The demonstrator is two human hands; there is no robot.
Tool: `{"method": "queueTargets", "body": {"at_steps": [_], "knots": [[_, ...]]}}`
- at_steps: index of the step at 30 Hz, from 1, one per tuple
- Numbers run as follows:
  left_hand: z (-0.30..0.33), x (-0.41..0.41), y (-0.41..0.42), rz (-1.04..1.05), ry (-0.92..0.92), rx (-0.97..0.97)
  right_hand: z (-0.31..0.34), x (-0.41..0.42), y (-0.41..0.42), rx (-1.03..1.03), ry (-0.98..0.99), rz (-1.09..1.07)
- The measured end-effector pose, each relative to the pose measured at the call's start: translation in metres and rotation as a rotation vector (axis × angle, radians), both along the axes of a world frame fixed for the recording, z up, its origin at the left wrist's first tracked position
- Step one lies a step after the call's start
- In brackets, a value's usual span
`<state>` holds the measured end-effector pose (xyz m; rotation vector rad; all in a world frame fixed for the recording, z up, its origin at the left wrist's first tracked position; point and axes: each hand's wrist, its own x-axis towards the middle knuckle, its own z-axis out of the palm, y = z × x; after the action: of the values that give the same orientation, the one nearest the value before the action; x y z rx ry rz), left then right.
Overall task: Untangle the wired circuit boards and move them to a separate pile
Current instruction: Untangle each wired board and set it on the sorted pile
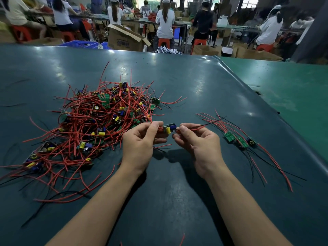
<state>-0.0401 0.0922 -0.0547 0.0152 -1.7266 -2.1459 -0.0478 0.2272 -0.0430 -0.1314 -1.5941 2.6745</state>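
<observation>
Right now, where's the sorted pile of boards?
In the head view the sorted pile lies on the table to the right of the right hand, apart from the big tangle on the left.

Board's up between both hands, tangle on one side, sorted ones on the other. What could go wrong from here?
1. The left hand pinches red wires beside the held circuit board, close to the tangled pile; a snagged lead may drag neighbours along.
2. The right hand pinches thin leads at the board; pulling hard might strain their joints.
3. The sorted boards lie near the dark mat's edge, with long wires trailing; a sweep may scatter them.
</observation>
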Motion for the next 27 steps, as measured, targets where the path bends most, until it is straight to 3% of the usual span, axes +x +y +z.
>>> {"method": "queueTargets", "body": {"at_steps": [4,12,16,18,20,27], "knots": [[0.0012,-0.0018,-0.0005,-0.062,-0.041,0.207,0.0022,-0.0004,-0.0005,-0.092,-0.09,-0.054],[-0.0006,-0.0012,-0.0041,-0.046,0.04,0.139,0.0027,-0.0019,0.0,-0.232,-0.156,-0.026],[-0.0009,-0.0012,-0.0018,-0.192,0.013,0.227,0.0025,-0.0019,-0.001,-0.172,-0.098,-0.028],[-0.0028,-0.0014,-0.0004,-0.251,-0.045,0.176,0.0022,-0.0003,-0.0025,-0.144,-0.079,-0.004],[-0.0041,-0.003,0.0001,-0.233,-0.064,0.09,0.0014,0.0004,-0.0031,-0.109,-0.067,0.006],[-0.0051,-0.0053,-0.0041,-0.205,-0.076,0.074,-0.003,0.0014,-0.0026,0.074,-0.056,0.08]]}}
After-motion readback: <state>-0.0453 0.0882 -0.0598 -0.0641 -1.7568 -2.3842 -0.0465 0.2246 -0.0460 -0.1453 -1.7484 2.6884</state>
